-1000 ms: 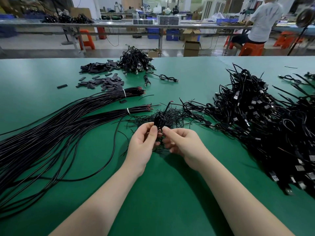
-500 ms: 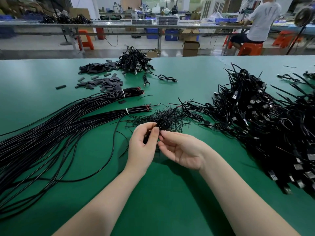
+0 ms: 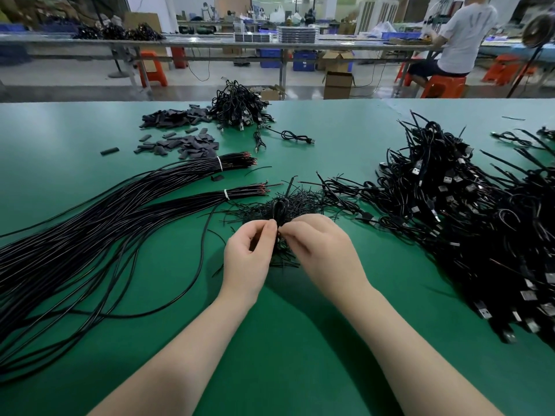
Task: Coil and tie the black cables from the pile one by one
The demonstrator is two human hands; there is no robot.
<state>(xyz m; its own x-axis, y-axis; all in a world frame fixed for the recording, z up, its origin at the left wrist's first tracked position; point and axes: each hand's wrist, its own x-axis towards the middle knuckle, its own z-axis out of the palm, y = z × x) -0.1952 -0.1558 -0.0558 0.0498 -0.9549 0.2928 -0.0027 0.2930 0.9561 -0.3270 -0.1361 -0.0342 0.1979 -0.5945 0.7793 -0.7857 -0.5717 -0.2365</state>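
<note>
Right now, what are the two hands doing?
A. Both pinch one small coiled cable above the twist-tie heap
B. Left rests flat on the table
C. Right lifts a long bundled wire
A: the left hand and right hand pinch the coiled cable together over the twist-tie heap.

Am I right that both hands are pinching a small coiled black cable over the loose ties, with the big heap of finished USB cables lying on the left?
Not quite. The head view shows the left hand and right hand pinching the coiled cable over the loose ties, but the USB cable heap lies on the right.
</note>
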